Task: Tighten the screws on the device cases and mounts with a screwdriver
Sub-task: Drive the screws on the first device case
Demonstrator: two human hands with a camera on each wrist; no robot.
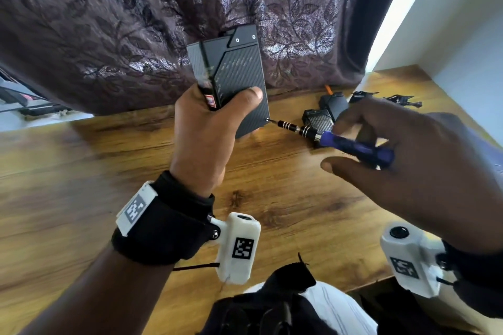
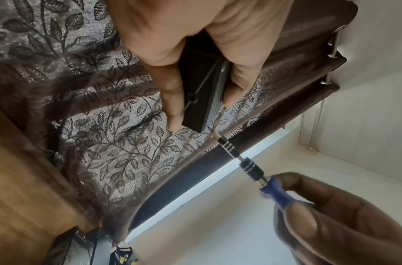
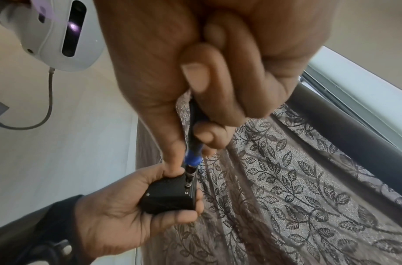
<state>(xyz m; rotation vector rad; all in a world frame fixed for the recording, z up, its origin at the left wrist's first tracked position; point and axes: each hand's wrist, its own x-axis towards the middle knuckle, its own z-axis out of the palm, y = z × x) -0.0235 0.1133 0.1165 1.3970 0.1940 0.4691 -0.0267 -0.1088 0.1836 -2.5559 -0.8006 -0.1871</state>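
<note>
I judge the job partly done at most. My left hand (image 1: 202, 128) grips a black case (image 1: 231, 73) upright above the wooden table (image 1: 81, 171), thumb across its ribbed front and fingers curled behind. My right hand (image 1: 402, 160) pinches the blue handle of the screwdriver (image 1: 326, 137), thumb and fingers curled round it, and the tip sits on a screw at the case's lower corner, at about 5 o'clock on the front face. Whether that screw is already snug I cannot tell.

Two bright screws show at the case's top edge, around 1 o'clock; they look seated, but I can't say they have been tightened. More work waits on the table: two smaller black cases (image 1: 326, 111) lie at 3 o'clock from the held one, and dark mounts (image 1: 392, 99) lie beyond them toward the wall. I'd guess those are still to be done.

The case's long axis runs nearly vertical, its top leaning slightly to 1 o'clock against the curtain (image 1: 136, 22). The screwdriver's long axis runs from 4 o'clock up to 10 o'clock in the head view, tip toward the case, handle back in my right hand. The left wrist view shows the shaft (image 2: 238, 157) meeting the case's corner at a slant rather than square on.
</note>
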